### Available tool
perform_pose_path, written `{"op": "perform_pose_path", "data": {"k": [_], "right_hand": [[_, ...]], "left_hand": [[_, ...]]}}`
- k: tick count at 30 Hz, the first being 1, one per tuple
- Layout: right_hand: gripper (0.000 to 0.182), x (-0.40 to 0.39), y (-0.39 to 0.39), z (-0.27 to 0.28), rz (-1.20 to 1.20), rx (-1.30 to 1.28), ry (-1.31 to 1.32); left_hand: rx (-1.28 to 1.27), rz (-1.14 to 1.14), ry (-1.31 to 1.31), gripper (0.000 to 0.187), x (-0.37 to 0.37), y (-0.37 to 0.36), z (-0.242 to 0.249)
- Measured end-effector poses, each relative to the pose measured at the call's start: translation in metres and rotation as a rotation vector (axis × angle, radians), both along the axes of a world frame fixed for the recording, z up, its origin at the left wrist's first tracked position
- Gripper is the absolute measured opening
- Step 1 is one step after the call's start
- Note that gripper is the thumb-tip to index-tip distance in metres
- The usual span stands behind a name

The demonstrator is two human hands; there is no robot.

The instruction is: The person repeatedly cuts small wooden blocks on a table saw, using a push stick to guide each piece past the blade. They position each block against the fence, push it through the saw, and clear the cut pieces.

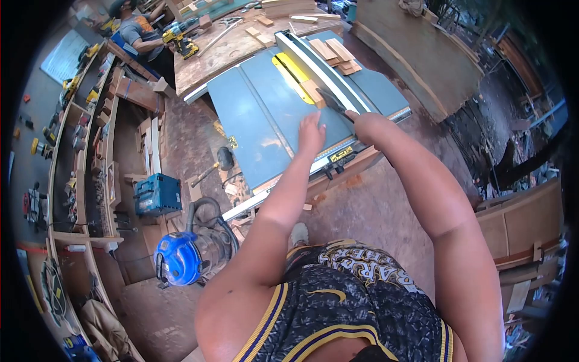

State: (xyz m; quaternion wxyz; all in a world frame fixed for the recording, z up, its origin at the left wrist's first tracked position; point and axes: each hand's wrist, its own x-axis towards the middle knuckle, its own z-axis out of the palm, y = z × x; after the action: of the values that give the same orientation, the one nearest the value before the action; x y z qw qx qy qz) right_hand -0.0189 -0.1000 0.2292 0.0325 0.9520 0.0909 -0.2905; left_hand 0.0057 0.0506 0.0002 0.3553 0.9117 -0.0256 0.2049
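My right hand (370,128) is closed around the handle of a black push stick (333,101). Its far tip meets the near end of a small wooden board (312,92), which lies on the table saw (259,117) beside the long fence (329,72). The board partly covers the yellow throat plate (288,67); I cannot make out the blade. My left hand (311,133) rests on the saw's grey top just short of the board, fingers stretched forward and thumb apart, holding nothing.
Several cut boards (335,53) lie right of the fence. Behind the saw is a workbench (211,66) with a drill (181,41) and a person (137,33) beside it. A blue shop vacuum (179,258) and teal case (157,195) stand on the floor at left.
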Motion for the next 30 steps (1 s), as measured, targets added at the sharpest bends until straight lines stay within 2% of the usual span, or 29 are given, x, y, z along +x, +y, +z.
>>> {"op": "perform_pose_path", "data": {"k": [1, 3, 5, 7, 9, 10, 12, 13, 15, 16, 17, 19, 21, 23, 25, 27, 30], "right_hand": [[0.084, 0.001, 0.003, 0.004, -0.029, 0.017, 0.000], [0.085, 0.010, 0.005, -0.002, -0.031, 0.021, 0.002], [0.085, 0.017, 0.011, -0.003, -0.034, 0.028, 0.004], [0.083, 0.021, 0.017, 0.000, -0.073, 0.007, 0.009], [0.082, 0.025, 0.025, 0.004, -0.072, 0.006, 0.005], [0.082, 0.027, 0.027, 0.005, -0.076, 0.004, 0.007], [0.081, 0.029, 0.034, 0.007, -0.075, 0.000, -0.008], [0.080, 0.031, 0.037, 0.009, -0.071, 0.000, -0.019], [0.079, 0.036, 0.043, 0.009, -0.064, -0.011, -0.025], [0.077, 0.039, 0.045, 0.010, -0.056, -0.019, -0.023], [0.077, 0.042, 0.046, 0.009, -0.058, -0.024, -0.026], [0.072, 0.047, 0.051, 0.008, -0.128, 0.053, -0.017], [0.071, 0.057, 0.057, 0.001, -0.105, 0.040, -0.044], [0.069, 0.063, 0.063, 0.001, -0.084, 0.026, -0.072], [0.068, 0.067, 0.067, 0.006, -0.128, 0.044, -0.059], [0.068, 0.074, 0.072, 0.008, -0.137, 0.053, -0.056], [0.067, 0.093, 0.083, -0.002, -0.123, 0.074, -0.078]], "left_hand": [[-0.063, -0.012, -0.053, 0.036, -0.018, -0.001, 0.006], [-0.297, -0.166, 0.119, 0.028, -0.065, -0.006, 0.018], [-0.415, -0.403, 0.345, 0.023, -0.121, -0.014, 0.005], [-0.636, -0.570, 0.569, 0.025, -0.155, -0.020, -0.065], [-1.341, -0.085, 1.020, 0.029, -0.174, -0.009, -0.130], [-1.343, -0.091, 1.015, 0.029, -0.168, -0.005, -0.154], [-1.708, 0.544, 0.853, 0.030, -0.154, 0.000, -0.188], [-1.712, 0.536, 0.851, 0.030, -0.148, 0.004, -0.197], [-1.797, 0.544, 0.741, 0.011, -0.132, 0.013, -0.206], [-1.845, 0.550, 0.731, 0.011, -0.123, 0.012, -0.206], [-1.850, 0.543, 0.732, 0.011, -0.120, 0.009, -0.206], [-1.956, 0.700, 0.574, 0.024, -0.116, 0.002, -0.211], [-1.988, 0.671, 0.575, 0.025, -0.117, 0.004, -0.230], [-1.949, 0.743, 0.646, 0.021, -0.122, 0.005, -0.225], [-1.981, 0.735, 0.636, 0.018, -0.123, 0.008, -0.238], [-2.053, 0.677, 0.508, 0.018, -0.124, 0.011, -0.241], [-2.101, 0.631, 0.509, 0.028, -0.122, 0.008, -0.242]]}}
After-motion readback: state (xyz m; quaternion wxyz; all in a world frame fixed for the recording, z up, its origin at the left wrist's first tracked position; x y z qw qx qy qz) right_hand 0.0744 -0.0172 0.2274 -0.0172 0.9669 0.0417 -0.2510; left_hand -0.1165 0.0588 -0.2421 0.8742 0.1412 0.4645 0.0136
